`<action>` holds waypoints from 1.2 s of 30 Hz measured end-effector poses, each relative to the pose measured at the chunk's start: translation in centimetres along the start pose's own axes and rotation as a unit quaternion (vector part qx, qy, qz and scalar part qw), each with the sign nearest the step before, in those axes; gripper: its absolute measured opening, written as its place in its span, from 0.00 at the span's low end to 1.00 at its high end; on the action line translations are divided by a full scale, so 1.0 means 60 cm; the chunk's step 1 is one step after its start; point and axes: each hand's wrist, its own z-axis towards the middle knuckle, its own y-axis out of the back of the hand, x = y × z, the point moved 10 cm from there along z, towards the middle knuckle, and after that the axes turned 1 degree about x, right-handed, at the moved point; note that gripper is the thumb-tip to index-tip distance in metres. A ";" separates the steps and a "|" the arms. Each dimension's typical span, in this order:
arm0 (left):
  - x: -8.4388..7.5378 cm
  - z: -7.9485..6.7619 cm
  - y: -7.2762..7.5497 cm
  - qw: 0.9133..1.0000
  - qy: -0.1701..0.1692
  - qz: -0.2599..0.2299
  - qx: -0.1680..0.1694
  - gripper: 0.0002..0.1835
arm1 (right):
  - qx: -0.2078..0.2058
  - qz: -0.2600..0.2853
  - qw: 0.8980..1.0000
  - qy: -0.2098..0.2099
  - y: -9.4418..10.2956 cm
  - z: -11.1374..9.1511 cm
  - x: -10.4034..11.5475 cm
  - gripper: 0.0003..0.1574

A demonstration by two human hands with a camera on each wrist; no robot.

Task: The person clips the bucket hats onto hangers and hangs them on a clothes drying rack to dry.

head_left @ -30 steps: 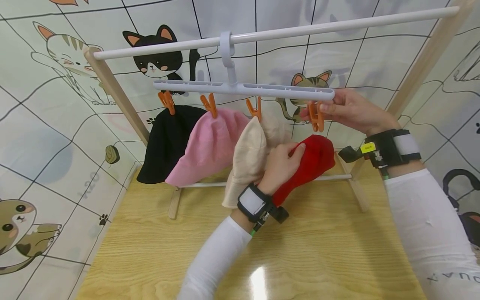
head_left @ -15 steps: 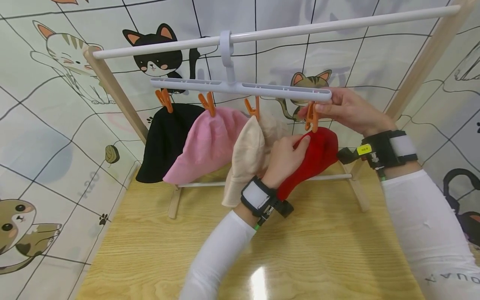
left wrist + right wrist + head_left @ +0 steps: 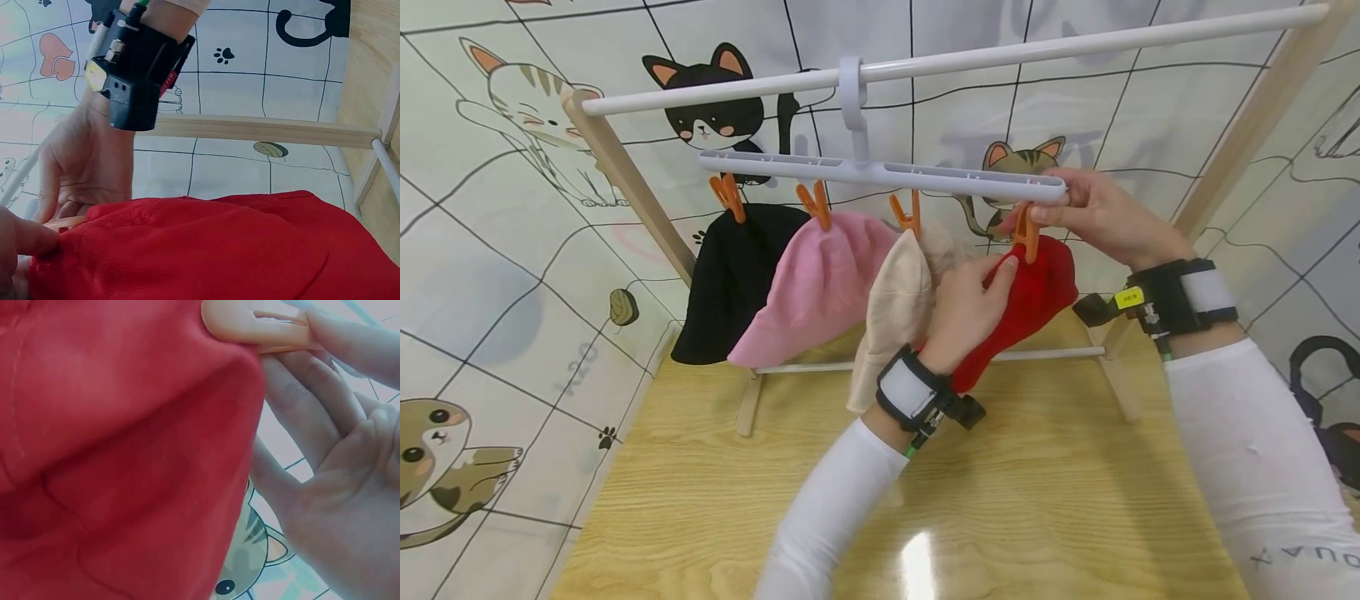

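My left hand (image 3: 967, 308) pinches the top of a red hat (image 3: 1043, 279) between thumb and fingers. At the right end of the pale hanger (image 3: 970, 182), my right hand (image 3: 1101, 212) squeezes an orange clothespin (image 3: 1027, 233) whose lower end overlaps the hat's top edge. In the right wrist view the clothespin (image 3: 256, 325) lies against the red fabric (image 3: 137, 437), thumb above it and fingers beneath. Further left on the hanger, similar clips hold a black hat (image 3: 737, 283), a pink hat (image 3: 820, 292) and a cream hat (image 3: 895, 308), the last partly behind my left hand.
The hanger hooks over a white rod (image 3: 1075, 52) carried by wooden posts (image 3: 632, 192). Below are a lower white bar (image 3: 805, 368), wooden feet (image 3: 749, 404) and a wood-grain table (image 3: 1045, 500). A cat-print sheet (image 3: 535, 275) covers the walls behind.
My left hand has raised the red hat up to the orange clothespin, whose lower end now overlaps the hat's top. The right hand has shifted slightly left, and the hanger tilted a little.
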 end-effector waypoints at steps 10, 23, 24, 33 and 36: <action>-0.006 -0.005 0.006 1.000 0.010 -0.026 0.008 0.14 | 0.013 0.028 0.999 0.014 0.009 0.004 0.002 0.19; -0.015 -0.006 -0.007 0.999 0.001 -0.022 0.030 0.13 | 0.006 0.024 1.000 0.005 0.020 -0.001 -0.008 0.17; -0.015 -0.007 -0.012 0.999 0.004 -0.020 0.038 0.13 | 0.004 0.038 0.999 0.010 0.021 -0.001 -0.009 0.15; -0.002 -0.026 -0.037 0.994 0.055 -0.006 0.094 0.17 | 0.007 0.087 0.995 0.057 0.030 0.001 0.000 0.20; -0.006 -0.031 -0.031 0.995 0.044 0.005 0.092 0.19 | -0.024 0.054 0.997 0.046 0.041 0.001 0.001 0.20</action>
